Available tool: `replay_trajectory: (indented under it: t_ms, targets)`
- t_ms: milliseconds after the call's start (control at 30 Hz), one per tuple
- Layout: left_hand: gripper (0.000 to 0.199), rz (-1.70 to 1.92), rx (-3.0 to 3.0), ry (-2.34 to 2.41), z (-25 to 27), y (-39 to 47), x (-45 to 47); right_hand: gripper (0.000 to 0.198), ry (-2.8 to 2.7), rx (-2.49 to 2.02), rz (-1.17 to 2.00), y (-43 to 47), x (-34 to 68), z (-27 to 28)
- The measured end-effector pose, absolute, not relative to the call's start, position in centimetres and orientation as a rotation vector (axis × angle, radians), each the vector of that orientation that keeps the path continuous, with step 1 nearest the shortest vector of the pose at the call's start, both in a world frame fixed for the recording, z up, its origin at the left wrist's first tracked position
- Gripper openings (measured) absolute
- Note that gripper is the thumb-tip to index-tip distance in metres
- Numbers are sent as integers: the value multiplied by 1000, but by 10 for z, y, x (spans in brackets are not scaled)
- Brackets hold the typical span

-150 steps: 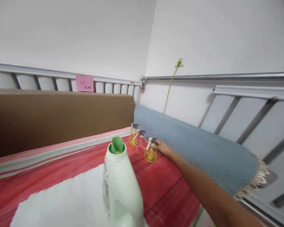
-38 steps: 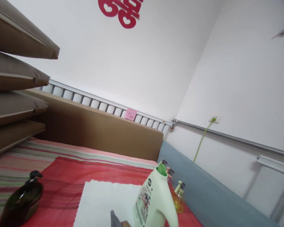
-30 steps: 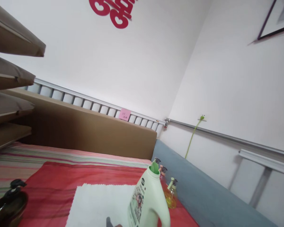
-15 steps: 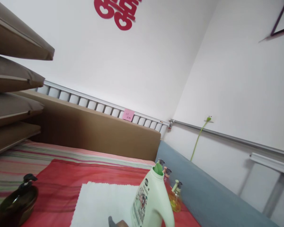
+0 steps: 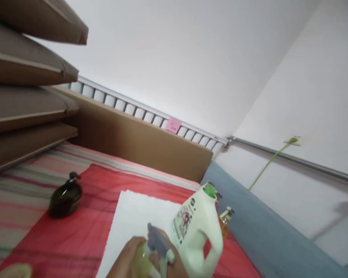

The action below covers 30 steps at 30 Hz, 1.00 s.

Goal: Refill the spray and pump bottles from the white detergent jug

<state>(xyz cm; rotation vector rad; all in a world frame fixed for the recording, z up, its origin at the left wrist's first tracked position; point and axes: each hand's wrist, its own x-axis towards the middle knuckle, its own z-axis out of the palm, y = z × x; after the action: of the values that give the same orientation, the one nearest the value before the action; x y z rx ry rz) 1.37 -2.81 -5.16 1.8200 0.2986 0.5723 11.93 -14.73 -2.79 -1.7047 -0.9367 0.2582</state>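
Observation:
At the bottom centre I hold a pump bottle with a yellowish clear body [image 5: 142, 262] and a grey head. My left hand [image 5: 126, 258] is wrapped round its body. My right hand [image 5: 175, 260] is closed about the grey pump head [image 5: 158, 241]; motion blurs the fingers a little. Just right of my hands stands a large pale green detergent jug [image 5: 195, 227], with its green mouth uncapped and its handle to the right. Under the jug and my hands lies a white cloth [image 5: 142, 210] with a scalloped edge.
A dark pump bottle [image 5: 66, 197] stands at left on the red cloth [image 5: 84, 231]. Behind the jug are more pump bottles [image 5: 226, 220], partly hidden. Stacked brown cushions [image 5: 31, 61] jut in from the left. A blue-grey panel [image 5: 249, 216] borders the right side.
My view has tilted down and turned left, so things sit higher and further right. Both hands and the pump bottle have come into sight; before, only its grey nozzle and a fingertip showed.

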Motion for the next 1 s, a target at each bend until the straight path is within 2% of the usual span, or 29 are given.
replay_trajectory:
  t_ms: [67, 233, 400, 567, 733, 867, 1000]
  targets:
    - [43, 581, 1850, 226, -53, -28, 11, 58, -947, -1731, 257, -150, 112, -25]
    - [57, 556, 1875, 150, -50, -26, 7, 37, -966, -1813, 335, -151, 104, -8]
    - [53, 568, 1879, 152, -49, -25, 6, 51, -961, -1723, 322, -150, 103, -14]
    - [68, 603, 1882, 82, -49, -26, 6, 29, -921, -1754, 293, -148, 101, -11]
    - [64, 588, 1898, 102, -50, -22, 6, 39, -1032, -1711, 502, -146, 102, 9]
    - [62, 582, 1909, 218, -59, -21, 7, 52, -954, -1806, 403, -143, 101, 8]
    - [54, 574, 1912, 225, -61, -21, 7, 26, -881, -1908, 280, -142, 99, 6]
